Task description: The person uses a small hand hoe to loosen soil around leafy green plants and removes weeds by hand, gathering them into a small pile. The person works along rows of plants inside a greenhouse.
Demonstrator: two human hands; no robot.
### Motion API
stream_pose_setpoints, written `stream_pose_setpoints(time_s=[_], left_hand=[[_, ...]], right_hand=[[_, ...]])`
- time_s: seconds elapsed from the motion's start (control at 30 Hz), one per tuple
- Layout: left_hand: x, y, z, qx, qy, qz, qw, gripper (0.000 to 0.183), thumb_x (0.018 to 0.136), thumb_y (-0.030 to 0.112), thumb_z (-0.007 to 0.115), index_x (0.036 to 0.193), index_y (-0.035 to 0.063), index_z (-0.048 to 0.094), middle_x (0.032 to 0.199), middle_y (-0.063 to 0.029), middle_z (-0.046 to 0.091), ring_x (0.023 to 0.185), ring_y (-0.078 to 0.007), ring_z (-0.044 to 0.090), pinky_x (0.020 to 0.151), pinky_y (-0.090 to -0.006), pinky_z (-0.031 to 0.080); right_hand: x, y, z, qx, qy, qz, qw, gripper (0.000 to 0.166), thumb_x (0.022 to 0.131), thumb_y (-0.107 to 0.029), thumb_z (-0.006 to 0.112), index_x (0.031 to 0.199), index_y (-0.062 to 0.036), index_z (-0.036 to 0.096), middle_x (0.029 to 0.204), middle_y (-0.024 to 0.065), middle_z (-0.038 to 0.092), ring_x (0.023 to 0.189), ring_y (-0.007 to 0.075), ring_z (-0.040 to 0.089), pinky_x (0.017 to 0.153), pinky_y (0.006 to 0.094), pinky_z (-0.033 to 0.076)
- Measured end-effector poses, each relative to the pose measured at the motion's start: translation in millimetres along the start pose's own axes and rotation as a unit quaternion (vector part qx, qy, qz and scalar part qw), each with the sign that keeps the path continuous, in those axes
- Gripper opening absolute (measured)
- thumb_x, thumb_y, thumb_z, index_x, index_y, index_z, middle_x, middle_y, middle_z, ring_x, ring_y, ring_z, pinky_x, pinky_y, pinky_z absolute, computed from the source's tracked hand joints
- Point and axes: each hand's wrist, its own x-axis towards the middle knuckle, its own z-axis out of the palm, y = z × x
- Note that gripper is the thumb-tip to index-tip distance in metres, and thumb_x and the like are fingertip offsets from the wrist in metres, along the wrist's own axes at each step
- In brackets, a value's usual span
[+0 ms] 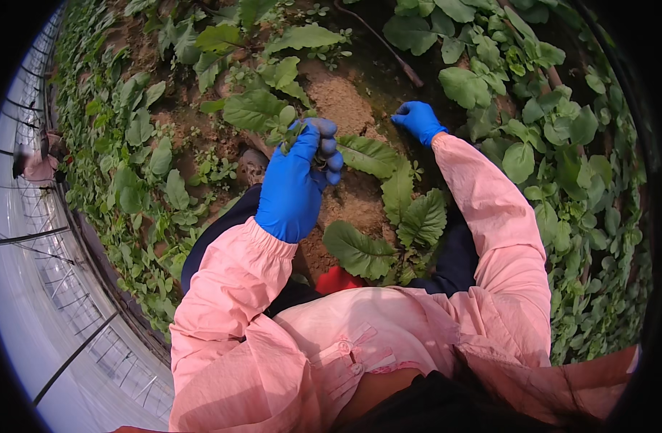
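My left hand [294, 189], in a blue glove with greyish, soil-stained fingertips, is raised over the bed with its fingers curled around a small bunch of leafy weeds [281, 130]. Their round green leaves stick out past the thumb, and thin stems show between the fingers. Farther right, my right hand [419, 120], gloved in blue too, is low by the dark soil [388, 100] with its fingers bent inward. Whether anything is pinched in it is hidden. Between my arms grows a broad-leaved vegetable plant [404, 216] with toothed leaves, close in front of my body.
Dense leafy crop rows stand on the left [139, 130] and right [569, 130]. A thin stick-like rod [393, 51] lies on the soil ahead. At far left, another person [40, 165] in pink is beside the plastic greenhouse wall [65, 303]. Something red [337, 280] lies beneath me.
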Motion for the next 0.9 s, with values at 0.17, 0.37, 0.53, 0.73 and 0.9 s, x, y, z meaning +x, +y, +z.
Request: stream_pose_setpoints(time_s=[0.17,0.37,0.53,0.73,0.9], left_hand=[[-1.3,0.9,1.4,0.01,-0.004,0.005,1.0,0.02,0.094,0.024,0.044,0.094,0.006,0.052,0.075,-0.0012,0.05,0.063,-0.0123,0.051,0.053,-0.0252,0.041],[-2.3,0.9,1.1,0.029,-0.009,-0.005,1.0,0.022,0.094,0.029,0.044,0.096,0.0085,0.052,0.078,0.0007,0.047,0.069,-0.0127,0.046,0.059,-0.0259,0.037],[-2.6,0.8,0.4,0.031,-0.008,-0.002,0.999,0.022,0.094,0.029,0.044,0.096,0.0083,0.052,0.078,0.0005,0.047,0.068,-0.0128,0.046,0.059,-0.026,0.037],[-2.3,1.3,2.3,0.029,-0.008,0.002,1.0,0.022,0.094,0.028,0.044,0.096,0.0071,0.052,0.077,-0.0007,0.048,0.066,-0.0127,0.048,0.056,-0.0257,0.038],[-3.0,1.7,1.0,0.039,-0.002,0.001,0.999,0.022,0.094,0.028,0.043,0.096,0.0077,0.052,0.077,-0.0001,0.046,0.068,-0.013,0.046,0.058,-0.0259,0.037]], right_hand=[[3.0,3.4,-0.7,-0.036,0.002,-0.025,0.999,0.022,0.072,-0.025,0.067,0.08,-0.0045,0.065,0.08,0.0159,0.064,0.074,0.0314,0.061,0.071,0.0372,0.048],[9.3,7.2,-13.0,0.116,-0.08,0.047,0.989,0.015,0.077,-0.017,0.062,0.083,-0.0038,0.063,0.075,0.0098,0.064,0.071,0.0214,0.062,0.064,0.0312,0.05],[-1.6,-13.4,-25.1,0.352,-0.229,0.069,0.905,0.014,0.082,-0.014,0.059,0.092,-0.0034,0.062,0.079,0.0046,0.062,0.069,0.0124,0.06,0.06,0.0253,0.05],[-5.0,-30.5,-5.5,0.327,-0.25,0.085,0.907,0.029,0.08,-0.025,0.065,0.097,-0.0014,0.062,0.083,0.0081,0.063,0.07,0.0141,0.061,0.063,0.0262,0.051],[-10.2,-55.4,-9.5,0.216,-0.231,0.089,0.945,0.034,0.075,-0.033,0.07,0.088,-0.0019,0.065,0.078,0.0073,0.063,0.066,0.0149,0.06,0.062,0.0262,0.051]])
